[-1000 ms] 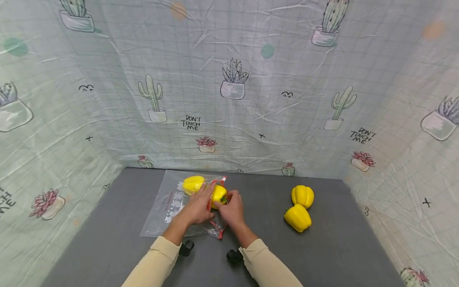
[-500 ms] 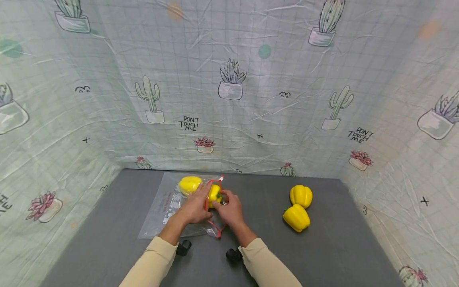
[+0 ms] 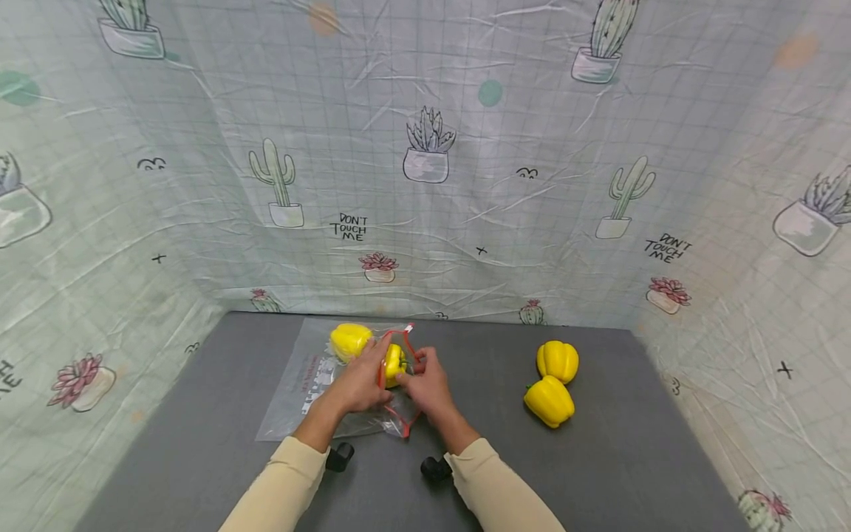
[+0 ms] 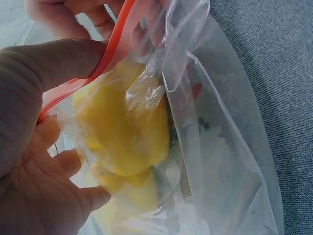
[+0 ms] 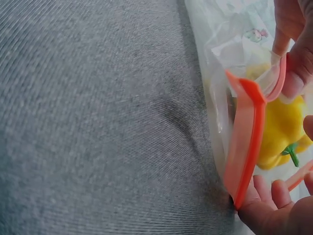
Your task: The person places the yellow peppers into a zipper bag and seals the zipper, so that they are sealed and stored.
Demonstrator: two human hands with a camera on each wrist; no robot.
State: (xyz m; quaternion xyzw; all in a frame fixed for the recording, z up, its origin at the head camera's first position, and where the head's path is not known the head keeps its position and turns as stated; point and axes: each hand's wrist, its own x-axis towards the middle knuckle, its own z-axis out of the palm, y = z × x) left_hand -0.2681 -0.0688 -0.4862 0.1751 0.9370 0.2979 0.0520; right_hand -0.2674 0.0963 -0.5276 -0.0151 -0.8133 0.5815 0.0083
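Yellow bell pepper (image 3: 394,363) sits in the mouth of a clear zip bag (image 3: 312,384), partly past the red zip strip (image 3: 382,367), green stem toward the right hand. The bag lies flat on the grey table (image 3: 199,458), near its far edge and left of centre. A second yellow pepper (image 3: 349,340) is already deeper inside the bag, at its far end, touching or just beside the first. Left hand (image 3: 362,380) grips the near-left side of the bag opening: in the left wrist view the thumb (image 4: 58,61) is curled over the red strip and the fingers (image 4: 73,196) cup the pepper through the plastic from below. Right hand (image 3: 428,384) pinches the opposite side of the opening, fingertips curled on the strip beside the pepper; the right wrist view shows the strip (image 5: 247,142) held up on edge and the mouth gaping. Two more yellow peppers lie loose on the table well to the right, one nearer (image 3: 549,400) and one farther (image 3: 558,360), touching each other. Cactus-print cloth (image 3: 425,162) walls the table on three sides.
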